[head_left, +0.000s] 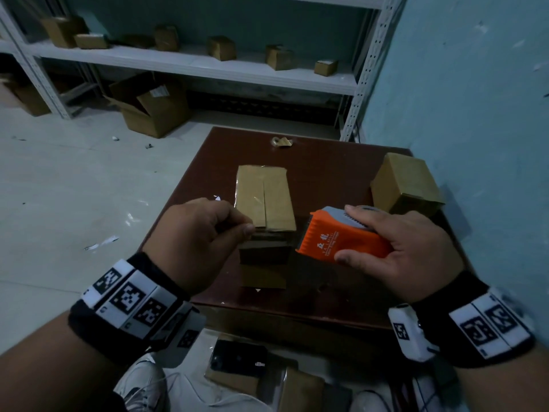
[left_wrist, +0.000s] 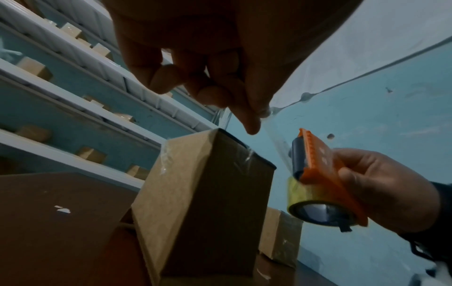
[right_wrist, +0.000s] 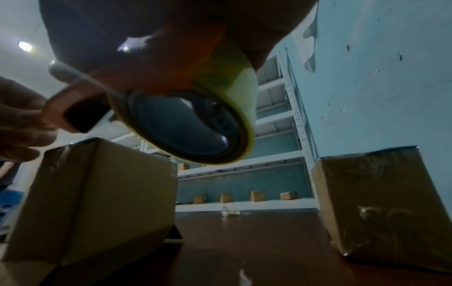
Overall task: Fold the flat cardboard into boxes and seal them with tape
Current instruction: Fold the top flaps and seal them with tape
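Our right hand [head_left: 407, 248] grips the tape dispenser [head_left: 344, 236]; our left hand [head_left: 196, 233] pinches the tape end [left_wrist: 266, 114]. Between them the box [head_left: 266, 197] stands folded; its seam is partly taped, we judge.

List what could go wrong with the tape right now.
The clear tape stretches unsupported between the left hand and the orange dispenser in the right hand; it may fold onto itself. Laid crooked, it might miss the seam of the box.

Left hand [head_left: 197, 233] fingers curled, pinching; right hand [head_left: 407, 251] fingers curled, gripping.
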A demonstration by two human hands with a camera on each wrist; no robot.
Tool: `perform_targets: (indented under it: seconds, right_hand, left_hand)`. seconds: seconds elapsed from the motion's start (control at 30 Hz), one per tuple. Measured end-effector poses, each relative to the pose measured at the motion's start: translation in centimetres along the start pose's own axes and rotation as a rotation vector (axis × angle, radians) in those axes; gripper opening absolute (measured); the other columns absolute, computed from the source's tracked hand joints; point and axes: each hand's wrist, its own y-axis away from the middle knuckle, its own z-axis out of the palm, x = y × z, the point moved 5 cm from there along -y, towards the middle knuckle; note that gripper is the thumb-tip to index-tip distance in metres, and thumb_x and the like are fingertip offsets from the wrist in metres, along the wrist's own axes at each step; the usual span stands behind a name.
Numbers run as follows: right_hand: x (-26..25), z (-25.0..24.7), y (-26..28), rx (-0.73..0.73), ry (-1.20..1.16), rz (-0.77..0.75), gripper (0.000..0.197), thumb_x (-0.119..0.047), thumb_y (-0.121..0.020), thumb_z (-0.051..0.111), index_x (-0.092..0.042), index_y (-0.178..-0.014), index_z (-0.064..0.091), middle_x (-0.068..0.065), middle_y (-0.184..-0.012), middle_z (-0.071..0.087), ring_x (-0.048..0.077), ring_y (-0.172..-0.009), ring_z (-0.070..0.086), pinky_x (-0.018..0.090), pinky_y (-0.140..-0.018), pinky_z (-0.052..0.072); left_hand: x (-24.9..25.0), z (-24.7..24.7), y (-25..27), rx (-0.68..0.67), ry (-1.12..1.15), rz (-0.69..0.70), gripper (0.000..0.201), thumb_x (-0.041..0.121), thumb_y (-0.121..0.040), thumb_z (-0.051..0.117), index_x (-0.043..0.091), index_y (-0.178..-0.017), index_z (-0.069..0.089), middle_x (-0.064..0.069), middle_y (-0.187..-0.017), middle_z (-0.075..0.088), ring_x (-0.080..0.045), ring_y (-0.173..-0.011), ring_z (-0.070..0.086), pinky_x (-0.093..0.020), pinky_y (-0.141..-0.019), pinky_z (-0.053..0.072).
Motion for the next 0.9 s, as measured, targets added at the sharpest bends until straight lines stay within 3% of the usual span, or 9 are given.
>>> perform_targets:
  seconds: [0.1, 0.23, 0.37, 0.57, 0.67, 0.73, 0.77, 0.8, 0.9]
  right_hand:
    - [1.2, -0.2, 0.0, -0.021, 0.039, 0.060, 0.083, -0.080, -0.083, 0.050, -0.020, -0.139, 0.063, 0.007, -0.114, 0.077, 0.025, -0.084, 0.069, 0.043, -0.079, 0.058]
    - [1.1, -0.1, -0.3, 0.008, 0.058, 0.031, 0.081, -0.075, -0.083, 0.054, -0.016, -0.135, 0.067, 0.008, -0.109, 0.078, 0.024, -0.081, 0.071, 0.037, -0.078, 0.053]
    - [1.3, 0.3, -0.4, 0.000, 0.068, 0.045, 0.081, -0.076, -0.083, 0.054, -0.016, -0.136, 0.066, 0.007, -0.108, 0.078, 0.022, -0.082, 0.071, 0.037, -0.080, 0.053]
    - [0.8, 1.1, -0.8, 0.000, 0.117, 0.067, 0.081, -0.076, -0.083, 0.051, -0.016, -0.136, 0.066, 0.008, -0.109, 0.079, 0.025, -0.082, 0.073, 0.042, -0.081, 0.057]
    - [0.8, 2.0, -1.3, -0.031, 0.154, 0.108, 0.082, -0.079, -0.084, 0.048, -0.020, -0.140, 0.063, 0.007, -0.114, 0.078, 0.024, -0.088, 0.073, 0.045, -0.087, 0.056]
    - [0.9, 2.3, -1.5, -0.036, 0.158, 0.114, 0.083, -0.079, -0.085, 0.047, -0.020, -0.141, 0.062, 0.007, -0.115, 0.077, 0.025, -0.092, 0.074, 0.047, -0.089, 0.056]
    - [1.0, 2.5, -1.7, -0.034, 0.157, 0.111, 0.083, -0.079, -0.085, 0.047, -0.020, -0.140, 0.062, 0.006, -0.115, 0.077, 0.025, -0.093, 0.074, 0.047, -0.089, 0.056]
    - [0.9, 2.5, -1.8, -0.028, 0.156, 0.109, 0.083, -0.079, -0.085, 0.047, -0.019, -0.140, 0.063, 0.006, -0.116, 0.077, 0.025, -0.094, 0.074, 0.048, -0.089, 0.056]
    - [0.8, 2.8, -2.1, -0.031, 0.159, 0.113, 0.082, -0.079, -0.085, 0.047, -0.020, -0.140, 0.063, 0.005, -0.114, 0.078, 0.025, -0.092, 0.074, 0.046, -0.089, 0.055]
  left_hand:
    - [-1.2, -0.8, 0.1, 0.045, -0.009, -0.071, 0.007, 0.024, -0.084, 0.082, 0.030, -0.084, 0.078, 0.028, -0.072, 0.060, 0.012, -0.071, 0.060, -0.006, -0.054, 0.036]
    - [-1.7, -0.9, 0.5, 0.011, 0.028, -0.082, 0.014, 0.026, -0.083, 0.084, 0.037, -0.083, 0.075, 0.033, -0.071, 0.060, 0.016, -0.074, 0.060, -0.001, -0.064, 0.042]
    - [-1.5, -0.9, 0.4, 0.006, 0.093, -0.123, 0.015, 0.053, -0.075, 0.076, 0.040, -0.082, 0.073, 0.027, -0.071, 0.066, 0.013, -0.078, 0.064, -0.001, -0.065, 0.044]
    - [-3.2, 0.6, -0.6, -0.009, -0.009, -0.192, 0.018, 0.044, -0.075, 0.087, 0.034, -0.081, 0.073, 0.023, -0.070, 0.066, 0.007, -0.071, 0.065, -0.006, -0.057, 0.044]
    - [-3.5, 1.0, -1.1, -0.023, -0.028, -0.194, 0.026, 0.039, -0.081, 0.084, 0.031, -0.103, 0.074, 0.020, -0.076, 0.068, 0.005, -0.071, 0.064, -0.018, -0.064, 0.053]
    - [-3.6, 1.4, -1.3, -0.070, -0.027, -0.192, 0.055, 0.035, -0.084, 0.081, 0.034, -0.135, 0.061, 0.016, -0.074, 0.065, 0.003, -0.069, 0.062, -0.020, -0.063, 0.051]
    - [-3.7, 1.6, -1.4, -0.094, -0.035, -0.197, 0.062, 0.033, -0.085, 0.080, 0.036, -0.142, 0.055, 0.015, -0.072, 0.064, 0.002, -0.067, 0.061, -0.019, -0.062, 0.047]
    - [-3.8, 1.8, -1.5, -0.108, -0.041, -0.197, 0.059, 0.033, -0.086, 0.079, 0.037, -0.141, 0.057, 0.015, -0.071, 0.063, 0.002, -0.067, 0.060, -0.017, -0.061, 0.045]
    - [-4.5, 2.1, -1.9, -0.131, -0.025, -0.234, 0.025, 0.033, -0.088, 0.078, 0.035, -0.113, 0.073, 0.019, -0.071, 0.063, 0.004, -0.068, 0.060, -0.016, -0.060, 0.040]
